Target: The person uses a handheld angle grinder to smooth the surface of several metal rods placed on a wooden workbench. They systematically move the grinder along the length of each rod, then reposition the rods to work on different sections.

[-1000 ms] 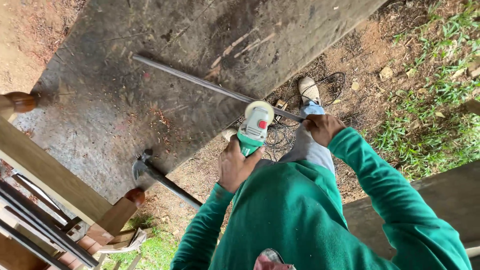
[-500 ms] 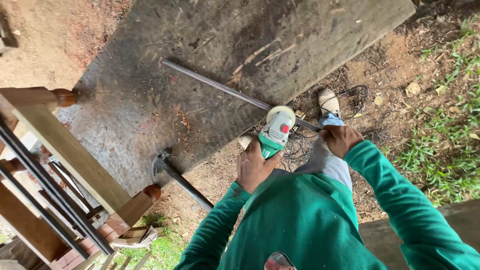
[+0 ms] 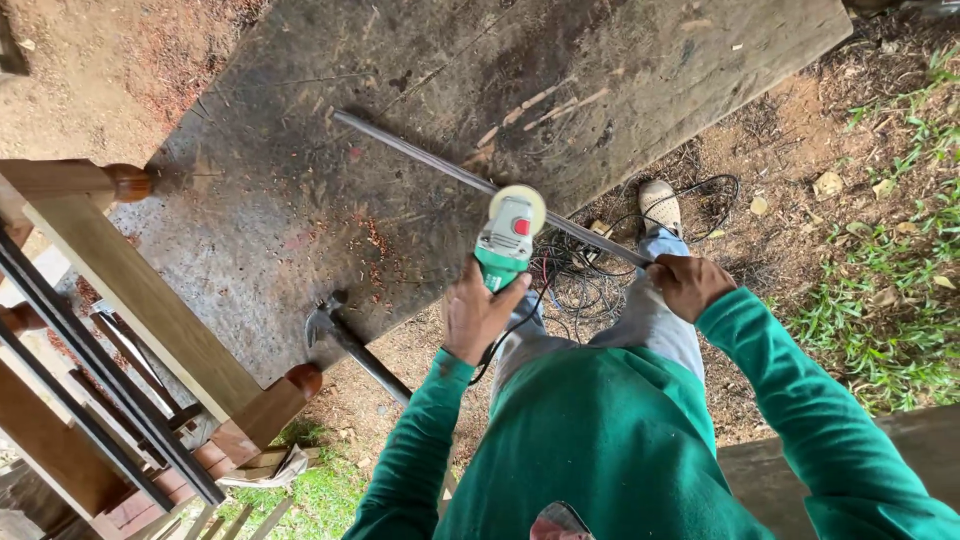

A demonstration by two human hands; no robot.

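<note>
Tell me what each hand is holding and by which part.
The left hand grips the green angle grinder by its rear body. The right hand holds the long metal rod at its near end.

top: green long-sleeved shirt point(image 3: 620, 450); legs: grey trousers point(image 3: 650, 325); foot: pale worn shoe point(image 3: 658, 205)

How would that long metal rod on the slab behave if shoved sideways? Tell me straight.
The rod looks thin and round, so it would probably roll on the flat slab. It looks like metal, so likely stiff and heavy for its thickness. The right hand grips its near end, which probably steadies it; the left hand holds the grinder.
</note>
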